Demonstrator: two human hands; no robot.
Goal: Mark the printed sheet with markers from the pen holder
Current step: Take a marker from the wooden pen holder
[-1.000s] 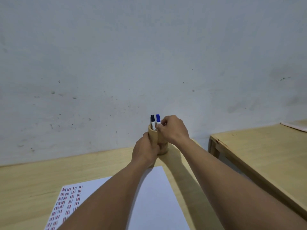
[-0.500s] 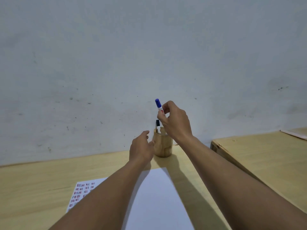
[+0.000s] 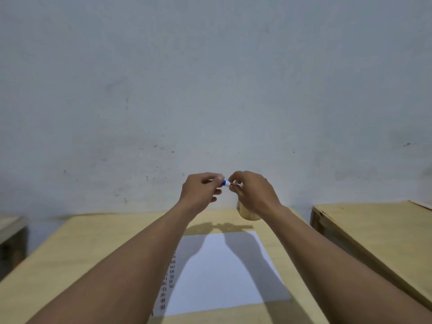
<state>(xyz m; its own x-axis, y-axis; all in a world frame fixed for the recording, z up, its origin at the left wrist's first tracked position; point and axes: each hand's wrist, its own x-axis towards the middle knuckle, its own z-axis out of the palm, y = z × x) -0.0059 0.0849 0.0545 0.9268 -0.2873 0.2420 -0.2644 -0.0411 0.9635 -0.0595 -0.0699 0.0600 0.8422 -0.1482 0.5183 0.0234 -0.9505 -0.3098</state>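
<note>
Two bare hands are up in the air in front of a pale wall. The left hand (image 3: 201, 190) and the right hand (image 3: 253, 191) are close together, and both pinch one marker (image 3: 226, 183) between them. Only a small bit of the marker shows: a blue part by the left fingers and a white part by the right fingers. The rest is hidden inside the hands, so I cannot tell if the cap is on or off.

One wooden pen holder (image 3: 247, 212) stands on the table (image 3: 77, 249), near the far edge. The right wrist covers most of it, so I cannot see how many markers are in it.

One printed sheet (image 3: 224, 274) lies flat on the table, below the hands and between the two arms. It is mostly white, with one column of small dark marks down its left side. The left arm hides the rest of that side. Two arm shadows fall across the paper.

One more table (image 3: 378, 230) stands to the right, apart from the first one.
</note>
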